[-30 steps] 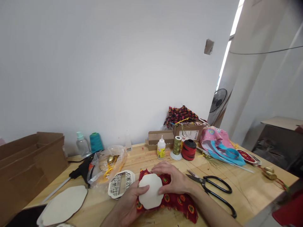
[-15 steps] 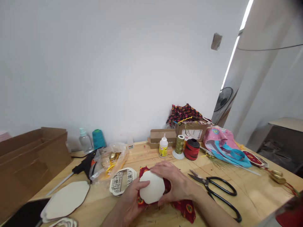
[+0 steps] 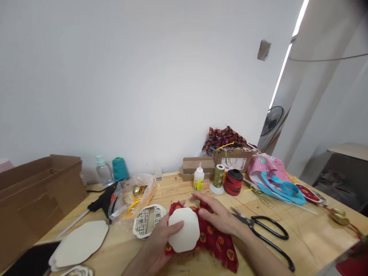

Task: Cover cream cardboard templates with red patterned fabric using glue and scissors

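Note:
A white scalloped board piece (image 3: 184, 232) lies on a red patterned cloth (image 3: 216, 243) on the wooden table (image 3: 304, 237). My left hand (image 3: 159, 243) holds the board piece at its left edge, thumb on top. To the right of the piece, my right hand (image 3: 217, 214) rests flat on the cloth with its fingers spread, pressing the fabric down. Part of the cloth is hidden under the piece and both hands.
Black scissors (image 3: 264, 230) lie just right of my right hand. A white lattice frame (image 3: 148, 220), glue gun (image 3: 102, 202) and plastic bag (image 3: 135, 195) sit to the left. Glue bottle (image 3: 198, 179), thread spools (image 3: 233, 182), cardboard boxes (image 3: 37, 191) and fabric line the back.
My right hand has come off the board piece and now lies spread on the cloth beside it. The cloth looks flatter and more spread out to the right.

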Motion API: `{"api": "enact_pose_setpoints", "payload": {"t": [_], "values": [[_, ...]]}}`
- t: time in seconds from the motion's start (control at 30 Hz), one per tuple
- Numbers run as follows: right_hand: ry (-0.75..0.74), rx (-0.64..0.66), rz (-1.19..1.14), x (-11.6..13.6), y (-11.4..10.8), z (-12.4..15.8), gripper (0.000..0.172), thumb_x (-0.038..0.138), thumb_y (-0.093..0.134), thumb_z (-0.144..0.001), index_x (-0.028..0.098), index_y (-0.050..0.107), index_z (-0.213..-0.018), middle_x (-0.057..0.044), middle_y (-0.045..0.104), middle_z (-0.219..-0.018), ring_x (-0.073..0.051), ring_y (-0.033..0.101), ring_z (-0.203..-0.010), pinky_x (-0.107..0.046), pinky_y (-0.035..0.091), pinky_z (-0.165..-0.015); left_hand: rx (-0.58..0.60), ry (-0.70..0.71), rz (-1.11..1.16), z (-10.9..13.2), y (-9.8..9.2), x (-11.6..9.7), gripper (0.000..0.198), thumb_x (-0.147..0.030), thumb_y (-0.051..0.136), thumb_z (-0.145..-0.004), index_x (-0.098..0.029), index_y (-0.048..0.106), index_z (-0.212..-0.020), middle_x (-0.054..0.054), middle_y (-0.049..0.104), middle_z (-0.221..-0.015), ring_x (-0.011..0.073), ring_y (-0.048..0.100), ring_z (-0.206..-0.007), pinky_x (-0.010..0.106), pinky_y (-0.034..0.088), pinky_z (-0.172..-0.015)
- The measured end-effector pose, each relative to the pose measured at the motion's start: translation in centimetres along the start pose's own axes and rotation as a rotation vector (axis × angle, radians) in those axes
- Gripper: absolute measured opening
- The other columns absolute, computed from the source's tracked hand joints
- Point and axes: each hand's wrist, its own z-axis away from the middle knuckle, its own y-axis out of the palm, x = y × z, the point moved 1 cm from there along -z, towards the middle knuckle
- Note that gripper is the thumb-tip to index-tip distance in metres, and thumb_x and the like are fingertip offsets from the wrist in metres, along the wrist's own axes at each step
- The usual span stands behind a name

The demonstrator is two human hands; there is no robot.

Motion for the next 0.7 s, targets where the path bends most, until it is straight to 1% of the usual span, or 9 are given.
{"api": "enact_pose_setpoints", "payload": {"t": [0.03, 0.1, 0.13, 0.17, 0.23, 0.33, 0.43, 0.6, 0.7], "values": [[0.047, 0.002, -0.031, -0.34, 0.04, -0.03, 0.042, 0.047, 0.042, -0.082, 0.02, 0.052, -0.112, -0.009, 0.056, -0.111, -0.023, 0.047, -0.103, -0.039, 0.034, -0.089, 0.012, 0.012, -0.015, 0.09, 0.01, 0.0, 0.071, -0.018, 0.067, -0.063, -0.021, 0.032, -0.124, 0.011, 0.067, -0.092, 0.0281, 0.064, -0.077, 0.042, 0.051, -0.062], [0.085, 0.038, -0.069, -0.82, 0.32, -0.14, 0.037, 0.046, 0.041, -0.083, 0.018, 0.063, -0.09, -0.005, 0.063, -0.083, -0.019, 0.055, -0.077, -0.033, 0.043, -0.072, 0.023, 0.035, -0.027, 0.29, 0.13, -0.06, 0.078, -0.018, 0.069, -0.06, -0.023, 0.029, -0.126, 0.011, 0.066, -0.096, 0.0283, 0.063, -0.08, 0.042, 0.051, -0.064], [0.094, 0.055, -0.084, -0.97, 0.51, -0.22, 0.037, 0.047, 0.043, -0.081, 0.017, 0.064, -0.079, -0.002, 0.06, -0.069, -0.016, 0.053, -0.064, -0.028, 0.043, -0.061, 0.028, 0.038, -0.026, 0.39, 0.21, -0.11, 0.081, -0.018, 0.07, -0.059, -0.022, 0.028, -0.127, 0.012, 0.065, -0.097, 0.0283, 0.063, -0.08, 0.041, 0.051, -0.064], [0.106, 0.066, -0.105, -1.07, 0.68, -0.3, 0.038, 0.049, 0.046, -0.079, 0.016, 0.063, -0.071, 0.001, 0.055, -0.059, -0.012, 0.049, -0.054, -0.024, 0.041, -0.052, 0.038, 0.035, -0.025, 0.47, 0.29, -0.16, 0.084, -0.018, 0.071, -0.057, -0.022, 0.027, -0.128, 0.012, 0.065, -0.097, 0.0284, 0.063, -0.08, 0.041, 0.051, -0.064], [0.129, 0.059, -0.148, -1.13, 0.91, -0.45, 0.041, 0.052, 0.048, -0.077, 0.015, 0.06, -0.065, 0.004, 0.048, -0.051, -0.009, 0.041, -0.046, -0.02, 0.034, -0.043, 0.062, 0.023, -0.03, 0.57, 0.38, -0.25, 0.091, -0.017, 0.073, -0.054, -0.021, 0.023, -0.13, 0.012, 0.066, -0.096, 0.0288, 0.063, -0.078, 0.039, 0.051, -0.06], [0.145, 0.013, -0.185, -1.03, 0.9, -0.59, 0.04, 0.053, 0.05, -0.075, 0.014, 0.058, -0.065, 0.005, 0.046, -0.051, -0.008, 0.039, -0.046, -0.019, 0.032, -0.043, 0.111, 0.024, -0.062, 0.57, 0.31, -0.38, 0.095, -0.015, 0.073, -0.054, -0.02, 0.019, -0.132, 0.013, 0.066, -0.094, 0.0292, 0.063, -0.075, 0.036, 0.05, -0.055], [0.148, -0.017, -0.184, -0.97, 0.79, -0.59, 0.037, 0.049, 0.052, -0.075, 0.014, 0.059, -0.066, 0.004, 0.048, -0.052, -0.008, 0.039, -0.047, -0.019, 0.032, -0.043, 0.135, 0.035, -0.083, 0.53, 0.15, -0.48, 0.093, -0.014, 0.071, -0.055, -0.018, 0.02, -0.132, 0.013, 0.066, -0.095, 0.0288, 0.063, -0.076, 0.034, 0.05, -0.055], [0.129, -0.047, -0.119, -1.01, 0.78, -0.55, 0.03, 0.043, 0.056, -0.074, 0.015, 0.062, -0.065, 0.003, 0.053, -0.052, -0.01, 0.044, -0.048, -0.02, 0.036, -0.045, 0.121, 0.002, -0.065, 0.52, 0.08, -0.39, 0.085, -0.011, 0.069, -0.057, -0.017, 0.024, -0.13, 0.013, 0.066, -0.094, 0.0282, 0.063, -0.078, 0.035, 0.05, -0.058], [0.098, -0.138, -0.042, -0.9, 0.42, -0.64, 0.025, 0.039, 0.055, -0.076, 0.016, 0.062, -0.069, 0.0, 0.057, -0.059, -0.013, 0.05, -0.055, -0.024, 0.04, -0.051, 0.092, -0.021, -0.014, 0.28, -0.06, -0.1, 0.076, -0.012, 0.068, -0.06, -0.017, 0.03, -0.126, 0.011, 0.068, -0.09, 0.0281, 0.064, -0.078, 0.04, 0.05, -0.063]]}}
